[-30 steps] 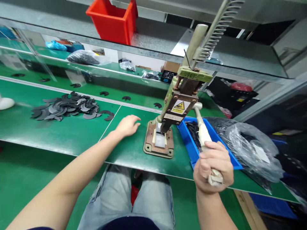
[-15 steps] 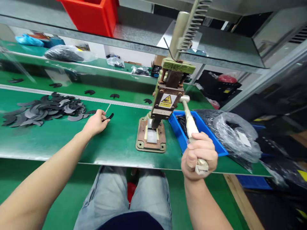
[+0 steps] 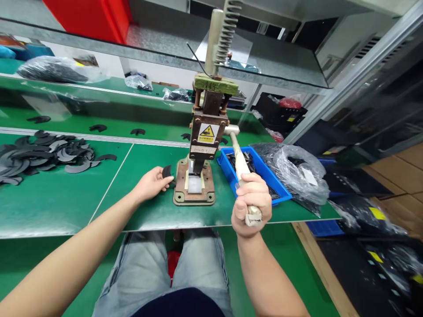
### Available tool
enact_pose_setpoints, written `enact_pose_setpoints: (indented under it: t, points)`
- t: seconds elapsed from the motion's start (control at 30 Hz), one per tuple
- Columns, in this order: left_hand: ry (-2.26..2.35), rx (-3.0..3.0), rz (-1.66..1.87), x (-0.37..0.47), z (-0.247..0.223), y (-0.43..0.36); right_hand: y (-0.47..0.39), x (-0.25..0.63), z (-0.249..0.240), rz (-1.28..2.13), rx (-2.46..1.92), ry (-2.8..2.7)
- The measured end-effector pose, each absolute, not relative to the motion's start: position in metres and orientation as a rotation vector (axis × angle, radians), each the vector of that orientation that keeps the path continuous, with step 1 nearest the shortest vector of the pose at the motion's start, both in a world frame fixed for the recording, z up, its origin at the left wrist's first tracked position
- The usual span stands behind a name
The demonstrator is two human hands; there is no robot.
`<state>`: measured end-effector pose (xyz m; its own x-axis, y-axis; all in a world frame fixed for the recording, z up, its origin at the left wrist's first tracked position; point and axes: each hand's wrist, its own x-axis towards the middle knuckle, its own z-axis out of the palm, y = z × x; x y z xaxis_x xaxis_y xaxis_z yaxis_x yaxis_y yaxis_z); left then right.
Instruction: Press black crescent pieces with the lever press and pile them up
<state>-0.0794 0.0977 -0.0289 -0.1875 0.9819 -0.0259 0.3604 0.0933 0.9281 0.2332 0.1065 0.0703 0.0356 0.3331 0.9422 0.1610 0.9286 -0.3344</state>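
Factory workshop: hand press (image 3: 205, 132), parts heap (image 3: 42, 154).

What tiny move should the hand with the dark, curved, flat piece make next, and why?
Maybe the left hand should ease its dark piece right, towards the silver metal plate: the piece is pinched left of the plate, not on it, and the right hand grips the pale wrapped lever.

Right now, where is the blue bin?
In the head view, the blue bin sits on the bench, right of the press and partly behind the right hand.

One press (image 3: 201, 152), one lever (image 3: 242, 164), one warning label (image 3: 207, 133), two hands (image 3: 253, 204)
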Motion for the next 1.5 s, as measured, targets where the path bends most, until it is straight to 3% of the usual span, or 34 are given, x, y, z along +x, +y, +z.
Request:
enact_pose_setpoints:
  t: [0.23,0.77,1.27,1.5]
  points:
    - [1.404,1.085,0.998,-0.054,0.003,0.134,0.110,0.232,0.068,0.164,-0.322,-1.513]
    - [1.337,1.109,0.751,-0.044,0.020,0.152,0.112,0.246,0.071,0.201,-0.311,-1.655]
    - [1.635,1.112,0.634,-0.016,0.026,0.169,0.114,0.241,0.068,0.169,-0.324,-1.605]
    - [1.495,1.454,0.670,-0.022,0.036,0.151,0.120,0.246,0.071,0.102,-0.336,-1.616]
